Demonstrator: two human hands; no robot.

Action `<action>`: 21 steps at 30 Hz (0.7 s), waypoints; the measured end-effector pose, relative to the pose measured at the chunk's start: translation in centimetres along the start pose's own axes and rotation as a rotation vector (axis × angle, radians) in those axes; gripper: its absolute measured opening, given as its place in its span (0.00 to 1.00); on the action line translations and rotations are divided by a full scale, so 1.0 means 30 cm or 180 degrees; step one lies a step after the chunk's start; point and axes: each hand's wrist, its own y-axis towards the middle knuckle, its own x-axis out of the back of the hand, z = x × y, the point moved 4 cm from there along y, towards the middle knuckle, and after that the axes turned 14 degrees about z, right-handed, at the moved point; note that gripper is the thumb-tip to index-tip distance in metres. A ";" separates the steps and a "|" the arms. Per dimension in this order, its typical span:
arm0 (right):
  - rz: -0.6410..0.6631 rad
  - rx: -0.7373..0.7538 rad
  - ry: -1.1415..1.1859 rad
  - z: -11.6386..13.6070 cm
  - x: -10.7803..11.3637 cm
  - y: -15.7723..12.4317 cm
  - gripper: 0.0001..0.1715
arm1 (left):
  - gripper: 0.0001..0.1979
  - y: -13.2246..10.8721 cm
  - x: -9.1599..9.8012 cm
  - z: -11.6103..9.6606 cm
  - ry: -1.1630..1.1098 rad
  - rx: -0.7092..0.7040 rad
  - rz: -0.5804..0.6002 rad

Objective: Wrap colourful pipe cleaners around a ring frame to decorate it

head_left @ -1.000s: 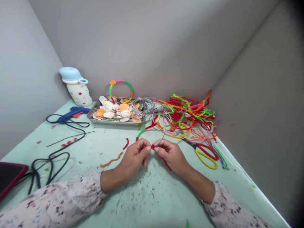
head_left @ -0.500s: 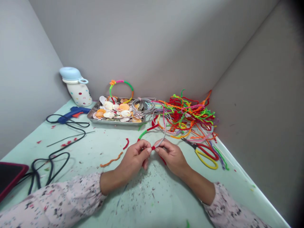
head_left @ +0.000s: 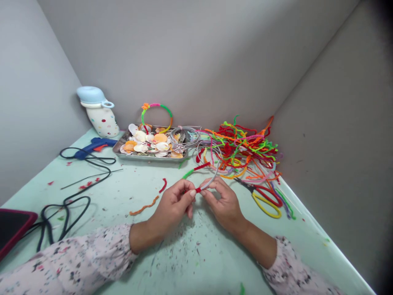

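Note:
Between both hands I hold a grey wire [head_left: 211, 181] partly wrapped in fuzzy pipe cleaner. My left hand [head_left: 175, 201] is closed, thumb and finger pinching the wire at a red pipe cleaner wrap [head_left: 198, 190]. My right hand [head_left: 225, 203] pinches beside that wrap on the bare grey stretch, thumb below and index finger above. Beyond the fingers, the wrapped length shows a green section [head_left: 188, 174] and a red section [head_left: 202, 166]. Part of the wire is hidden by my left fingers. A short red piece [head_left: 163, 185] and an orange piece [head_left: 144, 206] lie left of my hands.
A metal tray [head_left: 150, 158] of shells stands at the back, with a colourful ring [head_left: 170, 110] and a grey wire coil [head_left: 186, 141]. Right are a pipe cleaner heap [head_left: 245, 143] and scissors [head_left: 267, 200]. Left are a glue gun [head_left: 92, 147], bottle [head_left: 102, 121], black cord [head_left: 66, 205] and dark-screened device [head_left: 15, 229].
The wire's wrapped far part has shifted slightly right. The red wrap between my fingertips shows a little longer. A red strand below my right hand is out of sight now.

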 end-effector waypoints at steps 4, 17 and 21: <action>-0.0329 -0.0024 0.0016 0.012 0.020 -0.005 0.03 | 0.09 -0.003 0.010 -0.002 0.0251 -0.0157 -0.0207; 0.0199 -0.0312 0.0667 0.003 -0.012 -0.001 0.07 | 0.05 -0.018 0.010 -0.032 0.1636 -0.0614 -0.0356; 0.0209 -0.0336 0.0785 -0.005 -0.011 -0.006 0.07 | 0.04 -0.014 0.010 -0.031 0.1730 -0.0663 -0.0340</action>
